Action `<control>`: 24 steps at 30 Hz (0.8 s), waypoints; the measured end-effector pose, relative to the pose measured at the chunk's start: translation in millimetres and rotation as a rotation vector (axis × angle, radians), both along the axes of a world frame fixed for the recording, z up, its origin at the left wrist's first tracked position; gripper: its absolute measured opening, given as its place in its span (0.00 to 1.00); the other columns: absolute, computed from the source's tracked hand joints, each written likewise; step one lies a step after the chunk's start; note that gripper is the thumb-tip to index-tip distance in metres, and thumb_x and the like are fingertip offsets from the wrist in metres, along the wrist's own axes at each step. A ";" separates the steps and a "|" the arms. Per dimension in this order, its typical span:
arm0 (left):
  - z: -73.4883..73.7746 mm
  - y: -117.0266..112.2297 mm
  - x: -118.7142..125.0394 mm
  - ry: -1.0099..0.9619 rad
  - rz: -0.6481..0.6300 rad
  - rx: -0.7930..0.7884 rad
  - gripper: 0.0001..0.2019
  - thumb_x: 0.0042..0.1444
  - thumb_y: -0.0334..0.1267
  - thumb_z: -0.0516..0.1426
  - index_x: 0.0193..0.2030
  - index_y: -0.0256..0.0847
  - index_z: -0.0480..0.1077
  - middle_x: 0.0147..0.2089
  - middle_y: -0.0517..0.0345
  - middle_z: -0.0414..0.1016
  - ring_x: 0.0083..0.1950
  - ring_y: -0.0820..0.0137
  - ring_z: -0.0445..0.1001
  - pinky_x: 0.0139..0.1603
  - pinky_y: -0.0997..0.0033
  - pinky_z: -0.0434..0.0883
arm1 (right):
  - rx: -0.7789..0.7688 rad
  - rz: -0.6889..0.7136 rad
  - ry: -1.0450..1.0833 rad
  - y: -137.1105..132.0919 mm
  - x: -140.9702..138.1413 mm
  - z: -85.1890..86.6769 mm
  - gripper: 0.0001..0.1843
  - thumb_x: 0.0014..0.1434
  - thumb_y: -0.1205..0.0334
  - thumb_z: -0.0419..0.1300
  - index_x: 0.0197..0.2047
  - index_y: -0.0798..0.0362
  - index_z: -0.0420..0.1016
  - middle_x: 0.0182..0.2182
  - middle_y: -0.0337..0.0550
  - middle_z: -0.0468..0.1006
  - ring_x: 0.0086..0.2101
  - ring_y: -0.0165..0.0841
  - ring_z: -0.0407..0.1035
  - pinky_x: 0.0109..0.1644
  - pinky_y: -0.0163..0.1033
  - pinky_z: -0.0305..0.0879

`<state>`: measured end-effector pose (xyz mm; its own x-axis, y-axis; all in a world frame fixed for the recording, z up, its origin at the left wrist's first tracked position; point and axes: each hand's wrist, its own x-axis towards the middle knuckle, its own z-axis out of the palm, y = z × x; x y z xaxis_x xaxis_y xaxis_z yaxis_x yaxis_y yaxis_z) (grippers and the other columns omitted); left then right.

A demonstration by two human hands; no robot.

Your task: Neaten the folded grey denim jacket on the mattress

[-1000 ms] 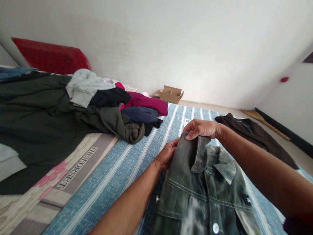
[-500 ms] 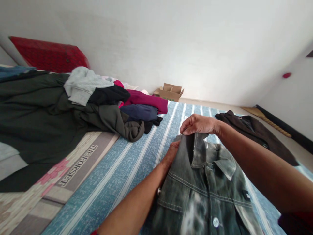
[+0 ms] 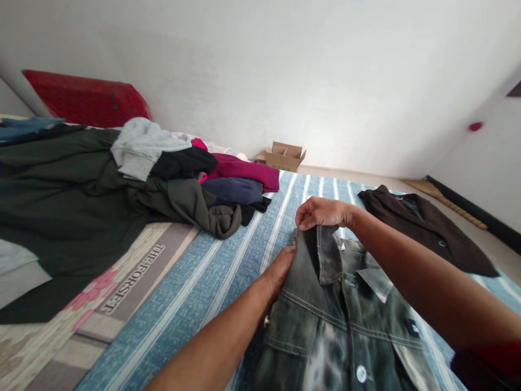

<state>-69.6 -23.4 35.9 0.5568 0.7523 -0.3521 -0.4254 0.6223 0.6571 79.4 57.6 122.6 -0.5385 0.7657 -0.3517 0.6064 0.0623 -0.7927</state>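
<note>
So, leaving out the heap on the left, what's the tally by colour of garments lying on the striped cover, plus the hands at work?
Mottled grey-green garment: 1
Dark brown garment: 1
Hands, right hand and left hand: 2
Total: 4

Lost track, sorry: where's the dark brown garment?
On the head view's right, the dark brown garment lies on the striped sheet beyond the right forearm.

There's the white back wall (image 3: 260,81), softly lit, dark skirting (image 3: 472,205) running low at right, pale floor (image 3: 497,254) below
</note>
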 end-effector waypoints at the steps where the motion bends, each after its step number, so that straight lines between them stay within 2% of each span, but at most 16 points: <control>1: 1.3 -2.3 -4.3 -0.012 -0.039 -0.033 0.13 0.49 0.45 0.62 0.36 0.38 0.76 0.25 0.53 0.77 0.32 0.61 0.76 0.31 0.68 0.68 | 0.012 -0.012 -0.024 0.0 -1.7 -0.6 0.05 0.41 0.64 0.62 0.25 0.55 0.74 0.18 0.34 0.70 0.20 0.25 0.60 0.24 0.32 0.55; 5: 7.0 -8.8 -23.1 -0.135 -0.184 -0.113 0.23 0.49 0.57 0.59 0.39 0.36 0.75 0.31 0.48 0.79 0.37 0.59 0.77 0.37 0.66 0.70 | 0.173 0.016 -0.239 2.8 -12.2 -2.9 0.04 0.42 0.68 0.61 0.26 0.56 0.75 0.18 0.34 0.69 0.20 0.26 0.60 0.24 0.32 0.55; 7: 8.0 -9.1 -27.4 -0.119 -0.202 -0.067 0.20 0.48 0.51 0.62 0.39 0.35 0.74 0.32 0.47 0.79 0.37 0.59 0.78 0.39 0.65 0.71 | 0.224 0.041 -0.313 5.6 -18.7 -4.5 0.04 0.41 0.70 0.62 0.25 0.56 0.76 0.17 0.34 0.69 0.21 0.26 0.61 0.24 0.32 0.55; 10: 4.5 -6.8 -26.4 0.002 -0.199 -0.044 0.12 0.44 0.34 0.63 0.38 0.34 0.74 0.31 0.48 0.79 0.31 0.61 0.78 0.37 0.64 0.72 | 0.255 0.044 -0.352 8.4 -27.4 -6.1 0.03 0.39 0.72 0.63 0.23 0.57 0.75 0.16 0.35 0.68 0.21 0.27 0.61 0.26 0.33 0.56; 12: 0.3 -4.7 -24.5 0.066 -0.151 -0.076 0.11 0.42 0.31 0.62 0.35 0.34 0.74 0.28 0.49 0.78 0.27 0.62 0.77 0.33 0.64 0.73 | 0.290 0.038 -0.359 7.8 -30.5 -4.7 0.03 0.40 0.71 0.65 0.24 0.57 0.76 0.17 0.36 0.69 0.22 0.27 0.61 0.27 0.33 0.56; 15: -2.0 -2.4 -24.1 0.104 -0.098 -0.136 0.07 0.43 0.32 0.60 0.32 0.35 0.73 0.26 0.51 0.77 0.25 0.64 0.76 0.30 0.65 0.73 | 0.367 0.004 -0.321 2.5 -26.6 1.9 0.07 0.47 0.62 0.64 0.30 0.57 0.77 0.21 0.36 0.71 0.24 0.26 0.61 0.27 0.32 0.55; 18: 6.1 -1.1 -24.2 0.128 -0.134 -0.137 0.07 0.44 0.33 0.61 0.33 0.35 0.72 0.26 0.50 0.78 0.25 0.62 0.77 0.31 0.63 0.74 | 0.483 -0.121 -0.218 -8.3 -7.7 10.7 0.14 0.53 0.54 0.60 0.33 0.58 0.76 0.23 0.37 0.71 0.24 0.25 0.61 0.26 0.31 0.54; 21: 18.4 0.1 -22.7 0.169 -0.186 -0.088 0.10 0.43 0.30 0.62 0.35 0.35 0.71 0.28 0.49 0.79 0.28 0.60 0.78 0.33 0.60 0.75 | 0.598 -0.322 -0.149 -27.0 25.2 15.2 0.14 0.54 0.54 0.58 0.30 0.58 0.75 0.22 0.38 0.71 0.24 0.26 0.62 0.27 0.32 0.54; 24: 22.5 2.1 -21.3 0.223 -0.161 -0.074 0.13 0.40 0.27 0.62 0.35 0.36 0.70 0.26 0.51 0.78 0.27 0.59 0.78 0.31 0.59 0.76 | 0.644 -0.542 -0.100 -54.6 64.2 8.9 0.14 0.53 0.55 0.57 0.28 0.58 0.75 0.23 0.39 0.73 0.25 0.28 0.64 0.29 0.33 0.56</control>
<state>-90.9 -21.4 58.4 0.5699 0.6279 -0.5301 -0.1669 0.7201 0.6735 143.6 3.0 131.4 -0.0287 0.9761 0.2154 0.7481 0.1638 -0.6430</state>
